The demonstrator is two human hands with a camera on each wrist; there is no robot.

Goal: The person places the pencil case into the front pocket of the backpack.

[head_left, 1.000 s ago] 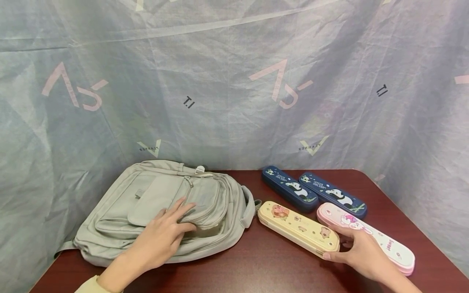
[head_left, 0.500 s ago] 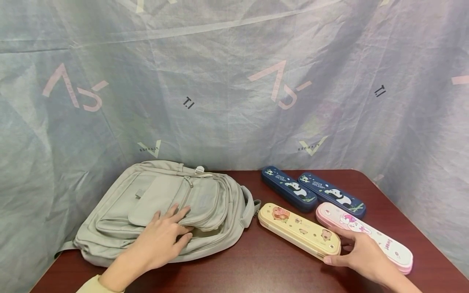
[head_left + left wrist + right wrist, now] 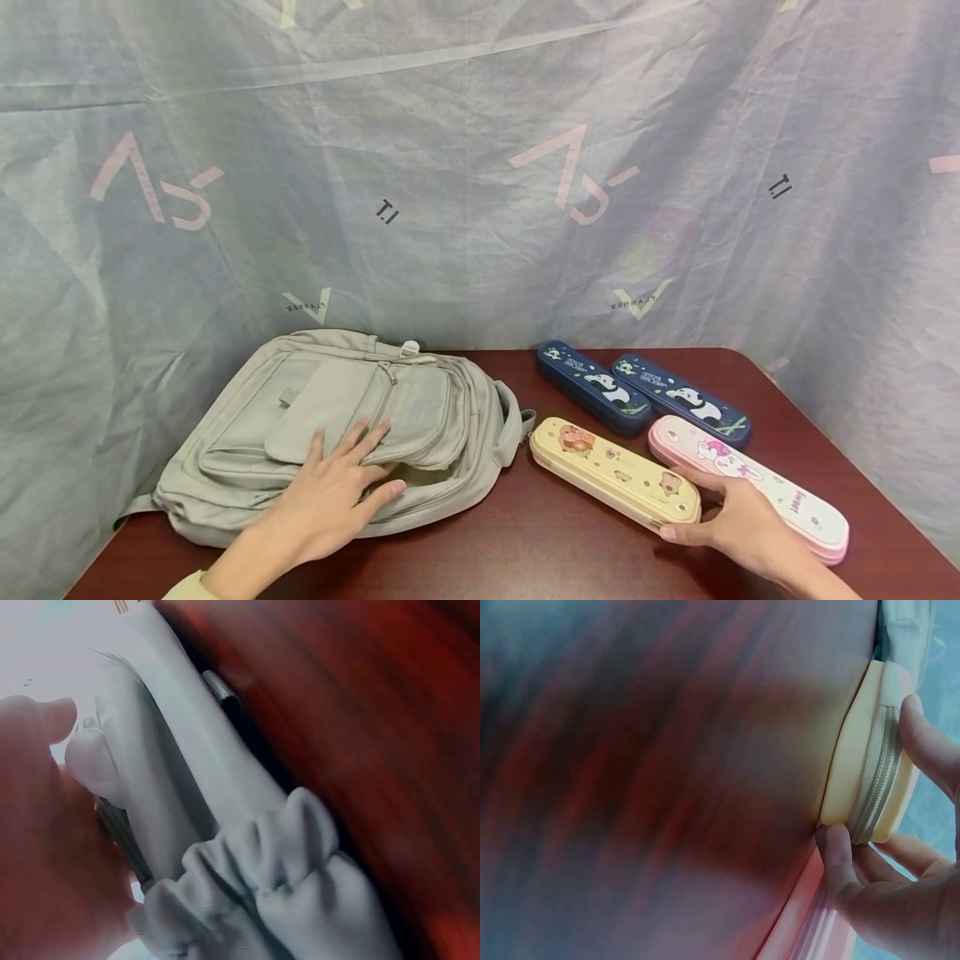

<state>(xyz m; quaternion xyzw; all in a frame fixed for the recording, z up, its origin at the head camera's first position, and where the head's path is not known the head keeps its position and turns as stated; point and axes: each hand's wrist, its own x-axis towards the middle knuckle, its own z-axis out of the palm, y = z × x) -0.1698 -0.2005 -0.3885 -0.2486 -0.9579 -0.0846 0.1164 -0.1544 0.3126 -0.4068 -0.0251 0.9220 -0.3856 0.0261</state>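
A grey-green backpack (image 3: 322,396) lies flat on the left side of the table. My left hand (image 3: 330,492) rests on its front pocket, fingers spread beside a gaping opening; the left wrist view has this hand (image 3: 52,855) next to the bag's gathered fabric (image 3: 255,862). A yellow pencil case (image 3: 615,473) with cartoon animals lies right of the bag. At its near right end, my right hand (image 3: 738,521) grips it between thumb and fingers. Up close in the right wrist view, its zip edge (image 3: 877,776) runs between the thumb and fingertips.
Beyond the right hand lies a pink-and-white rabbit pencil case (image 3: 787,500), partly behind that hand. Two navy panda pencil cases (image 3: 592,387) lie farther back on the dark red table (image 3: 510,542). A grey printed cloth (image 3: 465,167) hangs behind.
My left fingers and thumb have shifted slightly on the backpack, spreading wider. The near end of the yellow pencil case has moved a little toward the right with my right hand still on it.
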